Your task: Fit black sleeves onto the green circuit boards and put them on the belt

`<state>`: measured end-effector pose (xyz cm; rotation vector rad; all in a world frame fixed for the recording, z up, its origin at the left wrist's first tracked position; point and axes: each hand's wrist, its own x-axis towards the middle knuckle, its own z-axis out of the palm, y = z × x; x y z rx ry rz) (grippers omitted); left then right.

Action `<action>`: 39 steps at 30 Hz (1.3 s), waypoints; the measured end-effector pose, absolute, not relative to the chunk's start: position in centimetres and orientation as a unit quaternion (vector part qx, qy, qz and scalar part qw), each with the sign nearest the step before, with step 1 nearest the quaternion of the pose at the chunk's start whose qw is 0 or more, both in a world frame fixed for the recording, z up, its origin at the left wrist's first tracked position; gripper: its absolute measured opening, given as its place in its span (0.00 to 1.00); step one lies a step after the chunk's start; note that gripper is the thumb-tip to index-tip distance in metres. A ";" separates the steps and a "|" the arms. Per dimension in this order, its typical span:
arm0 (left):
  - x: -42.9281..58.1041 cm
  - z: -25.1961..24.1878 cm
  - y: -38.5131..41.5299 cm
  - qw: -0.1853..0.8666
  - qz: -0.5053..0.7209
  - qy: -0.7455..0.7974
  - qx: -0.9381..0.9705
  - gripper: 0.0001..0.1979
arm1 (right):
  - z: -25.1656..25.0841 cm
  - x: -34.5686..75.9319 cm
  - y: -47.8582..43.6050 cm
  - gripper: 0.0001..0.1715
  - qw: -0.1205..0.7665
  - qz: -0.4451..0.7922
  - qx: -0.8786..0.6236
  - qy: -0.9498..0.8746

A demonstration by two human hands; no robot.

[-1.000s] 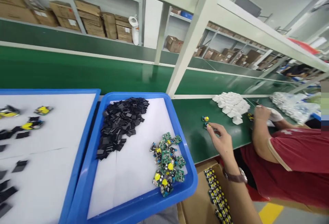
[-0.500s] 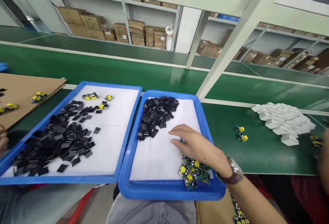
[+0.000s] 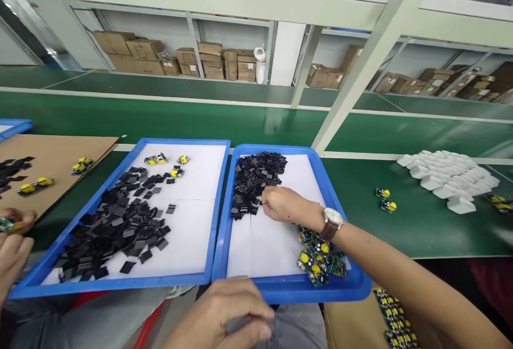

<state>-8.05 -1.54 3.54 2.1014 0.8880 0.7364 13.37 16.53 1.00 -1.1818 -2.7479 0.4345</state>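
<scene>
My right hand (image 3: 282, 204) is over the right blue tray (image 3: 300, 291), its fingers pinched together at the edge of a heap of thin black square pieces (image 3: 256, 178). Whatever is between those fingertips is hidden. Below my right wrist, in the tray's near right corner, lies a pile of small green circuit boards with yellow parts (image 3: 318, 261). My left hand (image 3: 228, 311) is low in front of the tray, fingers curled toward the thumb. A dark grey patch shows between them, too unclear to name.
A second blue tray (image 3: 208, 242) at left holds more black pieces and several boards. Beyond it is a cardboard sheet (image 3: 72, 148) beside another person's hands (image 3: 16, 242). White plastic housings (image 3: 452, 175) and two boards (image 3: 385, 199) lie on the green bench at right. A post (image 3: 360, 71) rises behind.
My right hand has moved from above the boards to the black heap, and its fingers have closed. My left hand has come into view at the bottom. The view has shifted slightly.
</scene>
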 end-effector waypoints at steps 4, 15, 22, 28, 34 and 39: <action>-6.8 2.1 1.2 0.316 0.236 0.353 0.849 0.07 | 1.8 15.1 15.6 0.13 0.100 0.188 -0.405 -0.889; 0.6 0.8 4.0 0.159 0.071 0.383 0.907 0.13 | 1.6 17.4 16.1 0.09 0.189 0.307 -0.403 -0.841; 4.5 -0.6 3.7 0.145 0.031 0.386 0.910 0.12 | 0.6 16.6 17.4 0.13 0.165 0.316 -0.365 -0.860; 1.7 0.3 3.0 0.124 0.075 0.377 0.915 0.11 | 0.6 16.8 18.0 0.15 0.145 0.287 -0.346 -0.881; -3.4 0.6 2.3 0.146 0.120 0.448 0.874 0.09 | -0.2 17.2 17.4 0.12 0.100 0.259 -0.320 -0.906; -4.5 0.4 2.4 0.183 0.069 0.486 0.852 0.09 | -0.7 16.4 17.0 0.20 0.079 0.239 -0.319 -0.914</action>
